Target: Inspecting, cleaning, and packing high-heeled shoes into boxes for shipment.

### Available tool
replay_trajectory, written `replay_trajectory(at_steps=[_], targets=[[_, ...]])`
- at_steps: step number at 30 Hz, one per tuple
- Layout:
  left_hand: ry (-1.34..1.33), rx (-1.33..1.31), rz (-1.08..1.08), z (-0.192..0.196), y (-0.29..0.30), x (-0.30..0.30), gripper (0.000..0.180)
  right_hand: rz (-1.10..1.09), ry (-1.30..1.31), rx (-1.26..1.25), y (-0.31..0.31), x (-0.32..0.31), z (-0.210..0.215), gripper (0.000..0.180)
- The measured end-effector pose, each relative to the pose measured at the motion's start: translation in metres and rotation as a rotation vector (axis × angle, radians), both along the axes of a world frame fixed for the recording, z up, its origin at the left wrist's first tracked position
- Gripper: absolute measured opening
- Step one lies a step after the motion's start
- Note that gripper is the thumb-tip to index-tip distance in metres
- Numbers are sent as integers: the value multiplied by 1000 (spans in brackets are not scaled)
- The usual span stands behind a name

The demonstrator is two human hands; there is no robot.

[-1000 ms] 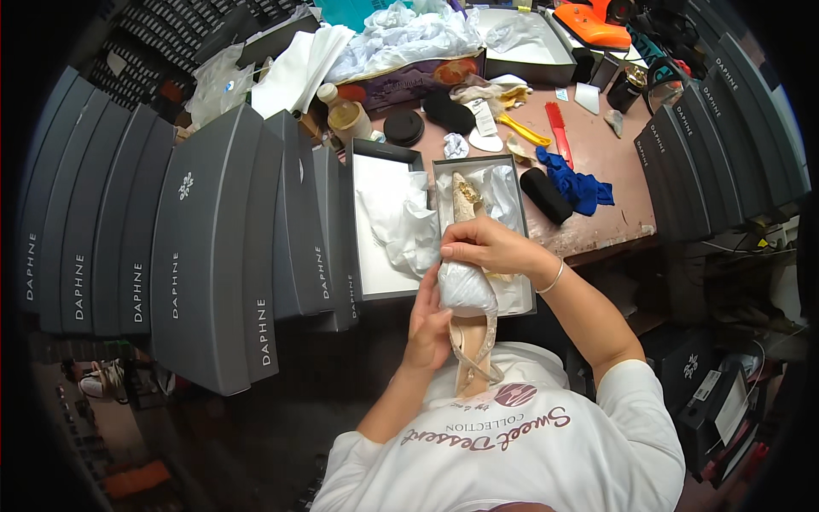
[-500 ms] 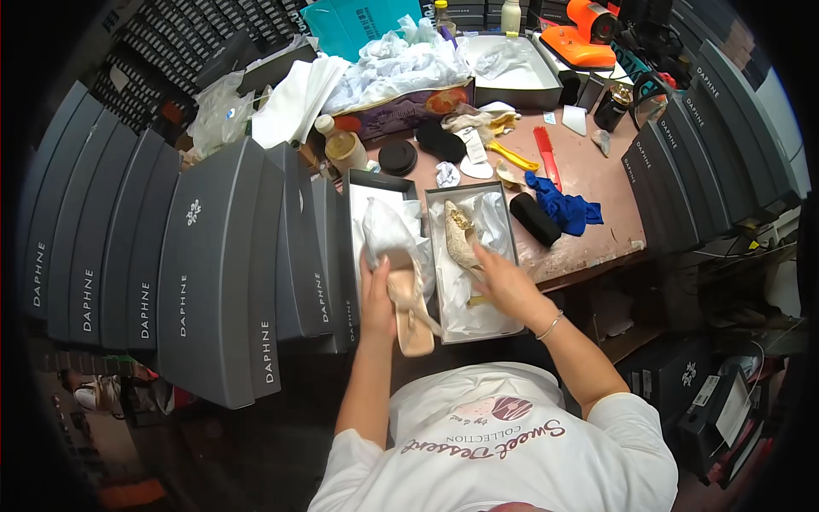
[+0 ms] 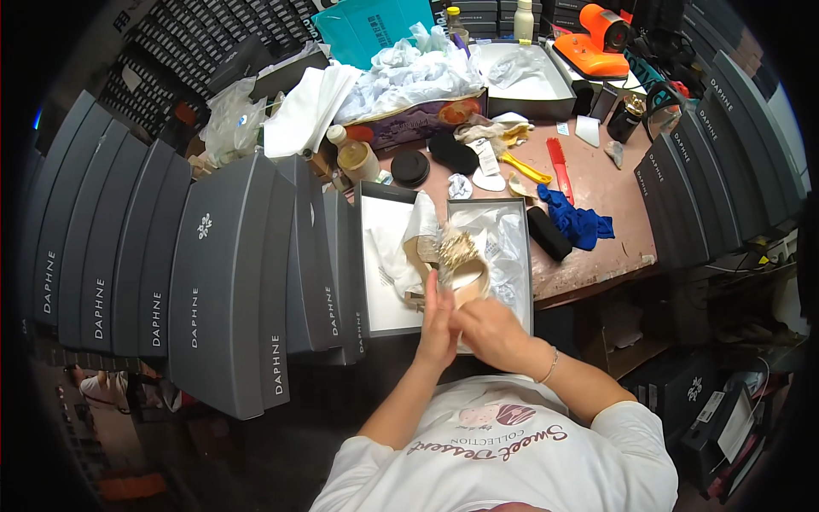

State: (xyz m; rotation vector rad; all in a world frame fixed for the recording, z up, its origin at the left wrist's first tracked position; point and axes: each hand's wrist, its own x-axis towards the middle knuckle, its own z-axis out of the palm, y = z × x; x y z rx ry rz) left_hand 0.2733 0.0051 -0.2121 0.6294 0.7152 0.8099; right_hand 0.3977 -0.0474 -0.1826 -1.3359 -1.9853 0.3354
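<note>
Both of my hands are close together over two grey shoe boxes. My right hand is closed on a beige glittery shoe with a gold ornament near its toe. Against it, my left hand is closed on the other shoe, mostly hidden behind the first and partly under white wrapping. The left box part has a white inside with tissue paper in it. Beside it, the right box holds crumpled white tissue.
Tall grey shoe boxes stand at the left, others at the right. On the pink table lie a blue cloth, black roll, red brush, yellow-handled brush, black round lid and bottle.
My right hand has lifted the glittery shoe out of the right box. My left hand has brought its shoe rightward and turned it, so the two shoes now sit together.
</note>
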Motion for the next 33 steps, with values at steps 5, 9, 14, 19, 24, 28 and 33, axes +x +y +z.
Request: replay_trajectory(at_steps=[5, 9, 14, 19, 24, 28, 33], targets=[[11, -151, 225, -16, 0, -12, 44, 83, 472, -136, -1, 17, 32, 36], [-27, -241, 95, -2, 6, -32, 45, -410, -427, -121, 34, 76, 5, 38], [-55, -126, 44, 6, 10, 0, 46, -349, -674, -192, 56, 99, -47, 21], [281, 414, -7, -1, 17, 6, 76, -438, -241, -2, 41, 130, 28, 20], [530, 1089, -287, 47, 34, 26, 86, -115, 279, -467, 18, 111, 57, 35], [162, 790, -135, 41, 30, 21, 52, -138, 533, -627, 10, 120, 48, 32], [128, 491, 43, 20, 31, 26, 36, -29, 464, -786, 7, 88, 40, 26]])
